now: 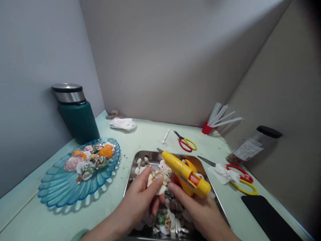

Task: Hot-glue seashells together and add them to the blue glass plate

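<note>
Between the thumb and fingers of my left hand (140, 194) is a pale scallop-like seashell (158, 182) with brownish streaks. My right hand (195, 209) is wrapped round a yellow hot glue gun (184, 172), whose grey nozzle points up and to the left. The right thumb and fingertips are close to the shell's right side; whether they touch it I cannot tell. Both hands are over a metal tray (142, 153) of assorted shells and small pebbles. Several shells, one of them brown-spotted (168, 222), lie in the tray's near part. My hands hide much of its middle.
A blue scalloped plate (59, 190) of shells is at left, before a green bottle (80, 122). Behind the tray lie scissors (187, 144), a white marker-like stick (166, 136) and white cloth (122, 124). Rightward are a red cup of glue sticks (207, 128), larger scissors (242, 177), a jar (250, 145) and a phone-like black slab (268, 216).
</note>
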Tool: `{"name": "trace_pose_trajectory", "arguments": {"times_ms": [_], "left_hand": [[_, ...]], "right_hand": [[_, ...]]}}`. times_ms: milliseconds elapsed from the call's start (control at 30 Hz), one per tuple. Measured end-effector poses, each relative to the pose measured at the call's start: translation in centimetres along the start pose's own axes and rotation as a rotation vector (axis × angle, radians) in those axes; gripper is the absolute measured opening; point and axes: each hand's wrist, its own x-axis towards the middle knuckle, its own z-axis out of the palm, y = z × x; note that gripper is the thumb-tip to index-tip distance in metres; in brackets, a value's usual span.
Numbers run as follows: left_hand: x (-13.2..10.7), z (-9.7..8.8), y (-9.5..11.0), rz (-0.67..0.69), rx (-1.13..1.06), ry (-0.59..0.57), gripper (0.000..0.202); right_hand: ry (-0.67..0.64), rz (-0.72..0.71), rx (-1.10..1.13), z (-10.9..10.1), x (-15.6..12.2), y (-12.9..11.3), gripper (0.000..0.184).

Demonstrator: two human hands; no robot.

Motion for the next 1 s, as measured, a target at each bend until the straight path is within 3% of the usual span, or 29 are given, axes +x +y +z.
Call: {"name": "trace_pose_trajectory", "arguments": {"times_ms": [200,333,533,1000], "left_hand": [[-0.2,0.0,-0.1,-0.034,-0.019,-0.097,0.023],[0.0,0.0,-0.2,-0.035,0.000,-0.094,0.023],[-0.1,0.0,-0.5,-0.059,0.042,-0.142,0.024],[0.0,0.2,-0.6,-0.090,0.065,-0.092,0.029]], "right_hand": [[0.066,-0.001,-0.083,-0.6,-0.3,0.4,0.022],[0.132,-0.022,-0.145,-1.0,-0.4,1.0,0.025],[0.120,-0.028,-0.128,-0.9,-0.3,0.5,0.024],[0.099,0.040,-0.075,-0.8,-0.4,0.2,0.026]]}}
